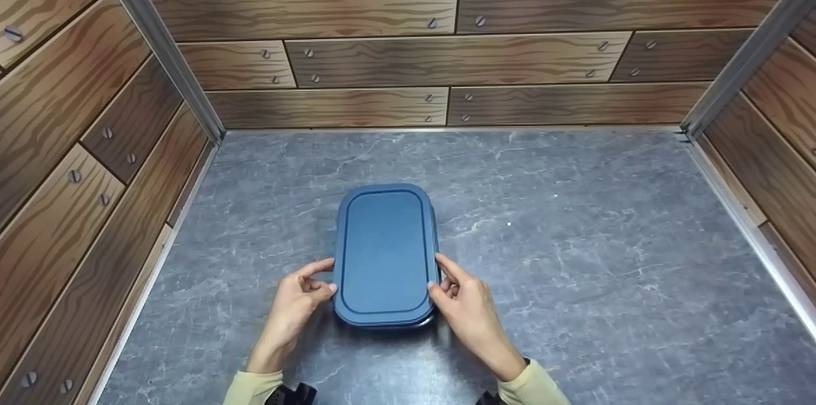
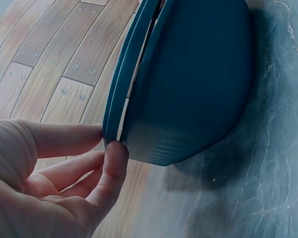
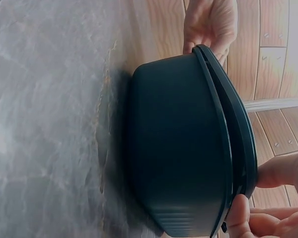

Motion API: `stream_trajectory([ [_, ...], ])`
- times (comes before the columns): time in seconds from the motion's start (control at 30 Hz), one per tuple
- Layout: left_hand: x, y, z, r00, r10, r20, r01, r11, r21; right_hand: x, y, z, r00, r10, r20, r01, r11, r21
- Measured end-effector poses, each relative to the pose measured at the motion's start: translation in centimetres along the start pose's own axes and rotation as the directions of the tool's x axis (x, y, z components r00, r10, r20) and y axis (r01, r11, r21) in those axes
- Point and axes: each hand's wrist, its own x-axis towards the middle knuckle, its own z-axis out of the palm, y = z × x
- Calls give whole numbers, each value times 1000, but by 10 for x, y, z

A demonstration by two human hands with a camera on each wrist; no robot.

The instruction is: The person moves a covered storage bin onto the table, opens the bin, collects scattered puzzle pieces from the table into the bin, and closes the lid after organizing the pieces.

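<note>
A deep rectangular container (image 3: 174, 134) with rounded corners stands on the grey surface, its long side running away from me. Over it lies a blue lid (image 1: 386, 252) with a raised border line. Both wrist views show a narrow gap between lid and container rim. My left hand (image 1: 294, 303) pinches the lid's left edge near the front, thumb above and a fingertip at the gap. Opposite it, my right hand (image 1: 470, 312) pinches the right edge in the same way. Whatever is inside the container is hidden.
A grey marbled surface (image 1: 605, 252) lies all around the container. Wood-patterned panels (image 1: 382, 9) rise at the back and on both sides, joined by grey metal corner strips (image 1: 172, 41).
</note>
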Motion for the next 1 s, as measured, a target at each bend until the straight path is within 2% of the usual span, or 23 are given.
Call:
stream_trajectory([
  [0.4, 1, -1, 4, 1000, 15, 22, -15, 1000, -19, -1, 3, -1, 998, -14, -55, 10, 998, -69],
  [1.0, -3, -3, 6, 1000, 16, 12, -16, 1000, -13, -6, 7, -1, 999, 3, -50, -7, 997, -80],
])
